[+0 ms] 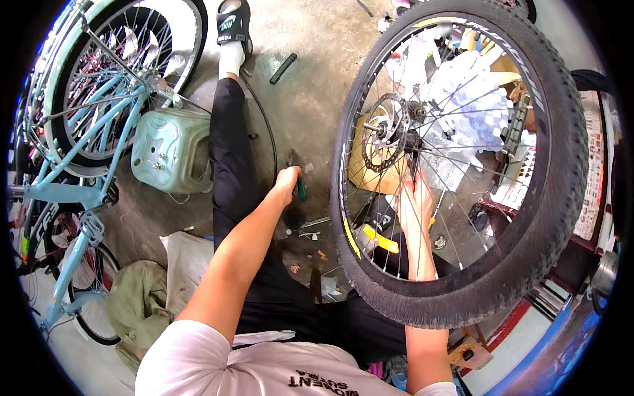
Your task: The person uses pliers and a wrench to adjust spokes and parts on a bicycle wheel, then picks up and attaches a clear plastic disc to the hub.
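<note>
Head view: black knobby-tyred bicycle wheel [413,140] tilts to the right of your left hand [287,183], its silver axle end [372,125] pointing left. Left fingers clench a slim green-handled tool [302,188], long axis running away from you. Right hand [416,191], nearer, sits just below wheel's centre, fingers bunched; can't tell whether they grip.

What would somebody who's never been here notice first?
Probably the huge, knobbly-tyred bicycle wheel filling the right side, with the right hand showing behind it, near its middle. Next, maybe the light-blue bicycle along the left edge. Near the picture's middle, the left hand holds a green-handled tool.
</note>
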Demonstrator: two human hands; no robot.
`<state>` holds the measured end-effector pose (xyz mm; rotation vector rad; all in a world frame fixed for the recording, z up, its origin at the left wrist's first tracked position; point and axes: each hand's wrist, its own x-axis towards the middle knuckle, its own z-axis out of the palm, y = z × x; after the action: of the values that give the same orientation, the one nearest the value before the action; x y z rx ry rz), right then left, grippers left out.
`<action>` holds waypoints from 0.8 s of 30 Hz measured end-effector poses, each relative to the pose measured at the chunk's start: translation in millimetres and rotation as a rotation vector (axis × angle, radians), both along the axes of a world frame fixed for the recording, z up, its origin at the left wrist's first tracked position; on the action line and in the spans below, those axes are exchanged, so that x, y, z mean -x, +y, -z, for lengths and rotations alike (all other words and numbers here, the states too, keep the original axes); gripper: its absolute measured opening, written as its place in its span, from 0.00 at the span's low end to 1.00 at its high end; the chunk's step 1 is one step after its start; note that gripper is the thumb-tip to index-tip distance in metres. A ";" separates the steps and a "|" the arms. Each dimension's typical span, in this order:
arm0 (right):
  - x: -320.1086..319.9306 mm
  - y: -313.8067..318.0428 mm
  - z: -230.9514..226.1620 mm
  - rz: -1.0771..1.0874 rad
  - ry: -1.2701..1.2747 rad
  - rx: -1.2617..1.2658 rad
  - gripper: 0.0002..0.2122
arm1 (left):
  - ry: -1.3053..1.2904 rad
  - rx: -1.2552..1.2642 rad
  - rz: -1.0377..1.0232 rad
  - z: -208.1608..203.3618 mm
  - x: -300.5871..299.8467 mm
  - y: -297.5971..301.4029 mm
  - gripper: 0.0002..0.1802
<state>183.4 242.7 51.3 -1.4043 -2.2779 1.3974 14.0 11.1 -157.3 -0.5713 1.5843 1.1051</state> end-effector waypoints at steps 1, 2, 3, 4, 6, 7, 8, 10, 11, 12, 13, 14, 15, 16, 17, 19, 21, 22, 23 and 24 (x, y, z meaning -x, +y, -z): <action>0.4 -0.6 2.8 0.012 0.013 -0.001 0.15 | -0.202 -0.189 -0.093 -12.9 10.3 0.1 0.12; 0.4 -1.9 8.4 0.012 0.042 -0.044 0.15 | -0.038 -0.168 -0.084 -26.5 6.8 6.4 0.08; -5.6 2.2 10.4 0.009 0.013 -0.093 0.16 | 0.115 -0.159 -0.061 -64.7 -3.7 27.0 0.05; -3.2 0.9 12.4 -0.018 0.001 -0.128 0.16 | 0.294 -0.222 -0.043 -73.8 -7.1 25.7 0.08; -12.5 7.8 36.8 -0.022 0.022 -0.155 0.16 | 0.404 -0.391 -0.013 -105.0 -14.3 29.7 0.14; -11.1 6.6 38.5 -0.021 0.027 -0.157 0.15 | 0.376 -0.467 -0.028 -134.3 -15.6 32.0 0.17; -8.8 4.6 38.1 -0.023 0.037 -0.161 0.14 | 0.343 -0.563 -0.039 -149.6 -19.4 31.2 0.20; -6.3 0.5 35.3 -0.021 0.028 -0.194 0.12 | 0.321 -0.690 0.015 -156.1 -27.9 29.4 0.25; -7.5 2.4 37.9 -0.032 0.019 -0.208 0.13 | 0.355 -0.688 0.054 -153.4 -32.7 32.3 0.28; -9.8 3.5 41.4 -0.044 0.006 -0.220 0.13 | 0.545 -0.592 0.183 -153.2 -37.3 36.6 0.31; -11.9 4.4 44.5 -0.053 -0.006 -0.233 0.13 | 0.732 -0.488 0.313 -153.1 -40.6 40.2 0.34; -13.5 5.3 47.7 -0.063 -0.014 -0.265 0.14 | 0.890 -0.411 0.454 -153.4 -42.4 40.3 0.38; -12.4 3.2 44.7 -0.069 -0.020 -0.278 0.15 | 0.888 -0.407 0.453 -159.4 -44.6 43.0 0.38; -11.0 1.7 41.5 -0.076 -0.025 -0.291 0.15 | 0.936 -0.330 0.476 -163.2 -47.7 46.7 0.40; -10.0 1.0 37.1 -0.063 0.006 -0.240 0.15 | 0.982 -0.252 0.499 -168.1 -50.0 50.3 0.41; -5.8 -3.4 29.9 -0.051 0.041 -0.188 0.15 | 0.955 -0.256 0.480 -176.8 -50.2 56.4 0.41; -5.2 -8.0 25.1 -0.149 0.067 -0.480 0.14 | 1.028 -0.208 0.485 -177.0 -51.8 61.4 0.43; -3.3 -13.9 19.9 -0.100 0.109 -0.476 0.14 | 1.029 -0.212 0.488 -179.3 -51.8 63.6 0.43; -1.9 -14.6 15.7 -0.096 0.109 -0.478 0.14 | 1.028 -0.198 0.485 -182.1 -51.8 65.5 0.43; -1.5 -15.3 13.2 -0.101 0.016 -0.422 0.15 | 1.025 -0.183 0.483 -185.0 -52.1 66.4 0.43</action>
<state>184.9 227.5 38.1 -1.1540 -2.4700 0.8672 66.2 77.5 27.7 0.6030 2.2621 1.1994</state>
